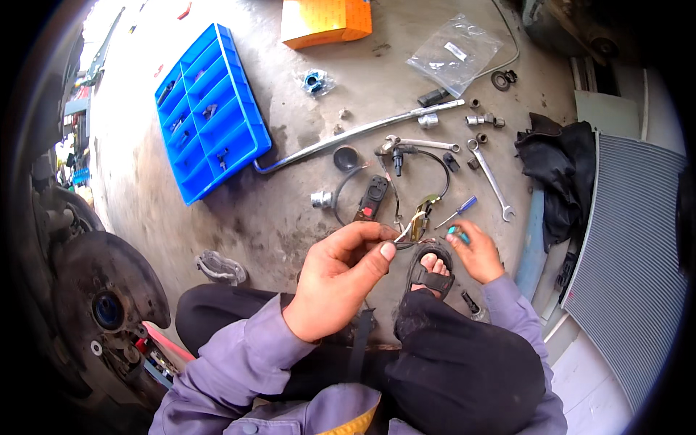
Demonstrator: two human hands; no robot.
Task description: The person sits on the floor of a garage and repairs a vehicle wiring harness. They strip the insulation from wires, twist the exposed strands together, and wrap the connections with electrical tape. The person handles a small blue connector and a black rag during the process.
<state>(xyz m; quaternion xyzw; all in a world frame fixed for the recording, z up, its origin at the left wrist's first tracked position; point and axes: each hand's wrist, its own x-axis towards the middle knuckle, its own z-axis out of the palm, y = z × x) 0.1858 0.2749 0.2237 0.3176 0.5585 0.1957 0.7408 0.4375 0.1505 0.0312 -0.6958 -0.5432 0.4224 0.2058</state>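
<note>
Wires held at the left fingertips, with loose ends toward the right hand

Wires (407,229) are pinched between the thumb and index finger of the left hand (333,279), above the floor and near the sandalled foot (433,274). From this pinch, a white strand is led upward and to the right, toward a gold-coloured part (421,219), while thinner dark strands are stretched almost straight across to the right. Their long axis is therefore pointed, roughly, at the right hand (478,255), by which a small teal object (457,233) is grasped with bent fingers. Its exact kind cannot be told.

The short gap between the strand ends and the teal object is judged to be the most important relation. The wires are already held by the left hand, and their free ends are approached more easily from the right side.

Less room is found around the right hand: a blue-handled screwdriver (466,205) is placed just beyond it, and the foot is set below the gap. More space for moving is offered by the concrete floor (279,210) on the left, toward the edge of the blue tray (245,90).
</note>
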